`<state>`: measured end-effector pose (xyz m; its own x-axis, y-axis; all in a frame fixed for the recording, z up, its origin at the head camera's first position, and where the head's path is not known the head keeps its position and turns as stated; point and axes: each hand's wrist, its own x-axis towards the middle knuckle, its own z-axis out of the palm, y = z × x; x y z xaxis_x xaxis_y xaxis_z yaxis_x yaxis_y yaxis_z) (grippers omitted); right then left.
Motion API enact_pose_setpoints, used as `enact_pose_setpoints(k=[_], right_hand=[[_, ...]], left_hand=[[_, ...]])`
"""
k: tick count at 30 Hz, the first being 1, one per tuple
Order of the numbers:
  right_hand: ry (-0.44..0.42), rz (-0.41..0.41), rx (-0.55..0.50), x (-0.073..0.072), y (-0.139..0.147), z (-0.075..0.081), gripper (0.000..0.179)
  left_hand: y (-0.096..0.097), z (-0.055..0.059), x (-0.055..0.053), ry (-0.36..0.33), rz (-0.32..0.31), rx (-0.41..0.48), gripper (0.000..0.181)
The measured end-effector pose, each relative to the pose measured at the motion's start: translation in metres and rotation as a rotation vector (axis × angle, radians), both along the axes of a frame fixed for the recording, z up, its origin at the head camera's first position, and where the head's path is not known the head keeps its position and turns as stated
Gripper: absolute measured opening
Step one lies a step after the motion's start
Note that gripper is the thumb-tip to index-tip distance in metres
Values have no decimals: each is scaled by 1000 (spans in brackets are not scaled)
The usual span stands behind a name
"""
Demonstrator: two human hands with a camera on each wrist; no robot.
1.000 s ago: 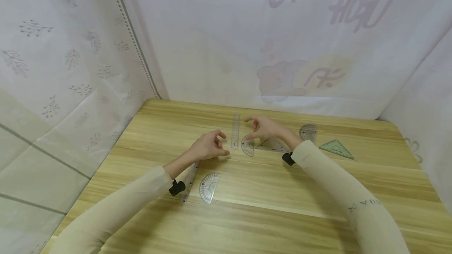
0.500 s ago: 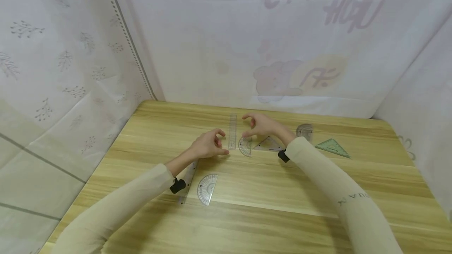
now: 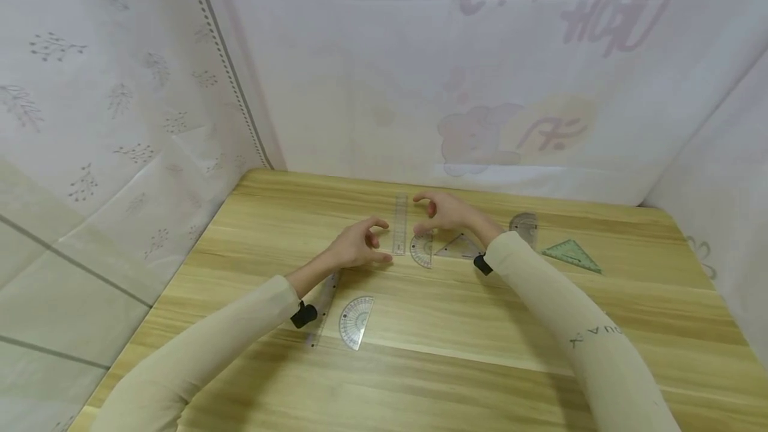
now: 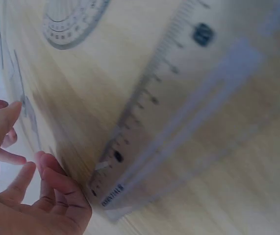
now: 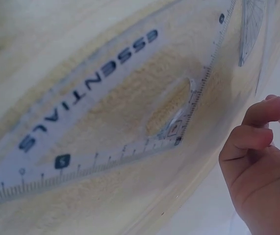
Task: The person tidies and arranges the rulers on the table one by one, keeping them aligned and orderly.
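Note:
A clear ruler (image 3: 400, 225) lies lengthwise on the table between the two hands. My left hand (image 3: 355, 245) hovers at its left, thumb and fingers apart and nothing between them. On its other side is my right hand (image 3: 447, 211), index finger and thumb spread, other fingers bent, also without a thing in it. Just below the right thumb lies a clear protractor (image 3: 422, 252), partly covered by it. Beside that is a clear set square (image 3: 459, 247), marked ESSENTIALS in the right wrist view. Another clear ruler (image 4: 144, 132) lies below the left wrist, partly hidden by it in the head view.
Nearer the person lies another clear protractor (image 3: 357, 323). A grey-tinted protractor (image 3: 524, 227) and a green set square (image 3: 573, 255) are at the right, the former partly behind the right sleeve. Patterned cloth (image 3: 360, 85) hangs behind the wooden table (image 3: 456, 392).
The right wrist and forearm have shifted slightly left, and the right thumb has lifted a little. The left hand stays almost in place. The head view sways slightly; the measuring tools stay put.

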<state>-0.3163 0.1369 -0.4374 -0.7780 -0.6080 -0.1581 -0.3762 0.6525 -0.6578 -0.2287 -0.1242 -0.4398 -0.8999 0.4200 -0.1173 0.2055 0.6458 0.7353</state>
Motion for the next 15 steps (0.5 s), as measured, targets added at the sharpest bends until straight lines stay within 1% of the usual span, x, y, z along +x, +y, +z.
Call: enact_pose_setpoints(k=[3,6,11,15], right_hand=[[-4,11,-10,-3,0,-1,83],[-2,21,-16,-6,0,-1,84],[-12,23,-19,-10,-3,-3,85],[-17,14,-22,-13,-5,-4,85]], left_hand=[[-2,-3,-1,-17,-1,27,71],[-4,-6,-3,-31,3,80,72],[-4,-12,-7,-13,-1,162,72],[-4,-17,-9,9,-8,181,70]])
